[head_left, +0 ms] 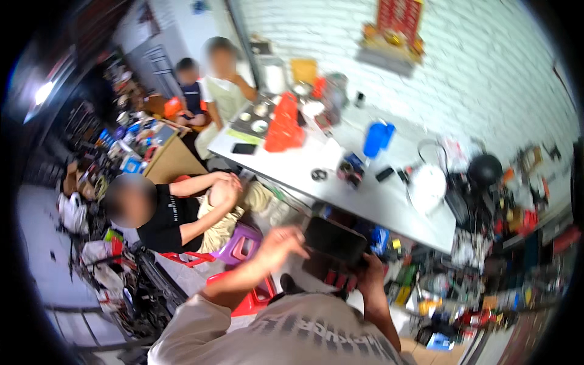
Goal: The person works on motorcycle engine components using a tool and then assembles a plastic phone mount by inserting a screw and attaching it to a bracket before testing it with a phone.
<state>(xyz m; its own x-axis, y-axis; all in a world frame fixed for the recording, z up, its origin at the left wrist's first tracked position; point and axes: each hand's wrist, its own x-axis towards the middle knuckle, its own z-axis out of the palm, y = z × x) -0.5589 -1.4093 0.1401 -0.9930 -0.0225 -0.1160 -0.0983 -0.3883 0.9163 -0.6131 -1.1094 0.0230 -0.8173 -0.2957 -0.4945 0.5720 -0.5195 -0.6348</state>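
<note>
A black smartphone (pixel 334 238) with a dark screen is held in front of my body. My right hand (pixel 370 274) grips it at its lower right end, the fingers partly hidden behind it. Just left of the phone, my left hand (pixel 280 246) is raised with nothing in it. Its fingers look loosely bent and apart, slightly blurred, and a small gap separates them from the phone.
Ahead is a white table (pixel 243 164) with a red plastic bag (pixel 284 125), a blue jug (pixel 378 139) and another phone (pixel 244 148). A seated person (pixel 176 210) is at my left; two people are farther back. A red stool (pixel 255 297) stands close by. Clutter fills the right side.
</note>
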